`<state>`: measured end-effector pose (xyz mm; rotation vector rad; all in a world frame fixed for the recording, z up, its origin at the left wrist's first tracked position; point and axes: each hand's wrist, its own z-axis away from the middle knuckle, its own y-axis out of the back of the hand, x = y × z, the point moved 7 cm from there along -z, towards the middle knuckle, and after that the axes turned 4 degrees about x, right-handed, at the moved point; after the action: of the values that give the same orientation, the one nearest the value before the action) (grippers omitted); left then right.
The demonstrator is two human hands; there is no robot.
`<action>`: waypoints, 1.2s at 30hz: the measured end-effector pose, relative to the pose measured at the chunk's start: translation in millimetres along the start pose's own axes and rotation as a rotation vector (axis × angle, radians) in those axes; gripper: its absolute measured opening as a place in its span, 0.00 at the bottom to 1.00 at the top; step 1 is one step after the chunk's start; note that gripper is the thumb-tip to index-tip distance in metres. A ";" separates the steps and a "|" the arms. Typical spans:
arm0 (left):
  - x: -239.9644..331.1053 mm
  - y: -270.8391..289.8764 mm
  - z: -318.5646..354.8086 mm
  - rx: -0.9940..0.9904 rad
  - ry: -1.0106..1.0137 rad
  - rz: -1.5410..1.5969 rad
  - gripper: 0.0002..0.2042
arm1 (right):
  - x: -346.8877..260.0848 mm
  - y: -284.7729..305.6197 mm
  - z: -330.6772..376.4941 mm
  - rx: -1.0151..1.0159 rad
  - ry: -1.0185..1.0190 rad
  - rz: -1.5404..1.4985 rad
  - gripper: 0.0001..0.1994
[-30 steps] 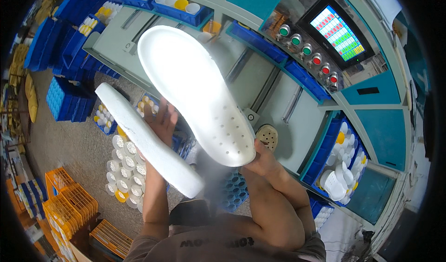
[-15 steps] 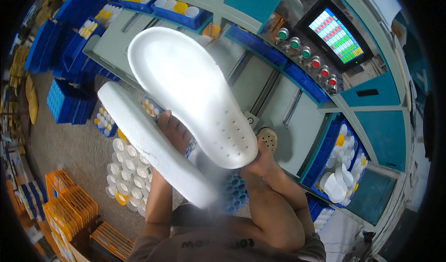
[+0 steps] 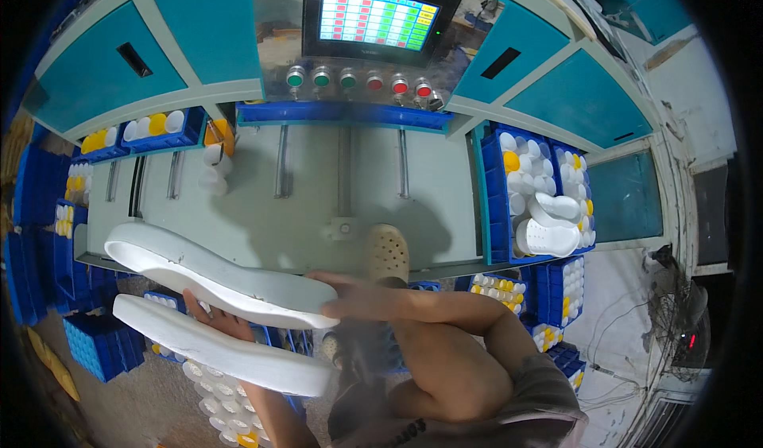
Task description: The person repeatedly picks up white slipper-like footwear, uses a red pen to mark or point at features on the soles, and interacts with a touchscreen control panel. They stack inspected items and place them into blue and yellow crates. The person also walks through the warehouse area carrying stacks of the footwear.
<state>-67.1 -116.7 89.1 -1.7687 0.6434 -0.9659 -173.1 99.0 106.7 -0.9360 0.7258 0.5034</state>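
Observation:
Two white shoe soles are in my hands, side by side and tilted. The upper sole [image 3: 230,279] is turned on edge, its long side wall showing. My right hand [image 3: 343,290], partly blurred, grips its right end with closed fingers. Below it lies the lower sole [image 3: 211,349], held by my left hand [image 3: 216,316]; the fingers curl over its upper edge, in the gap between the two soles. The palm is hidden behind the lower sole. Just beyond my right hand is a beige clog [image 3: 387,251] with holes, in front of the machine bed.
A pale machine bed [image 3: 318,245] with metal rails [image 3: 283,162] lies ahead, below a screen [image 3: 380,20] and a row of buttons [image 3: 347,80]. White and yellow cups fill a blue crate [image 3: 494,209] at right, with white clog-shaped pieces [image 3: 548,237] on top. More cups [image 3: 226,396] stand at lower left.
My view has swung right toward the machine. The upper sole has tipped from showing its broad perforated face to its side edge. Both soles stay in my hands, now lower and further left in view.

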 end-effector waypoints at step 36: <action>13.9 -1.8 1.7 0.329 -0.044 -0.179 0.44 | -69.7 -5.6 19.9 0.373 0.948 0.828 0.48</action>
<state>-58.2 -125.9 94.9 -1.5660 0.2811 -1.0827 -208.7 107.6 169.5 -0.4420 2.0322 0.5951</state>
